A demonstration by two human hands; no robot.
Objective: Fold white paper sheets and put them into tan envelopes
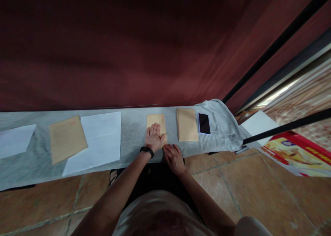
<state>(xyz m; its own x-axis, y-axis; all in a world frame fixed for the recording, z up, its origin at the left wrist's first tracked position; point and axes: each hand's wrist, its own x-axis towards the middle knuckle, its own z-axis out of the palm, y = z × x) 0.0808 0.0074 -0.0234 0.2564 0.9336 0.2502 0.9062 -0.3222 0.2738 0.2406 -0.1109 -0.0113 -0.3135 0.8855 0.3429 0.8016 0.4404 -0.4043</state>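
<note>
A brown paper envelope [152,119] lies on the grey cloth in front of me, with small red print near its far right corner. Flat on it rests my left hand [154,137], fingers stretched out toward the far edge, a black band on the wrist. My right hand [174,158] is at the envelope's near right corner, its fingers extended and slightly bent, touching the edge; nothing shows in its grasp. Just to the right sits a stack of similar brown envelopes [188,124].
Right of the stack lies a phone [204,123]. To the left, another brown envelope [67,138] overlaps a large white sheet [103,136], and more white paper [15,139] lies at the far left. A red-yellow box [297,153] stands beyond the cloth's right end, near a black pole [284,130].
</note>
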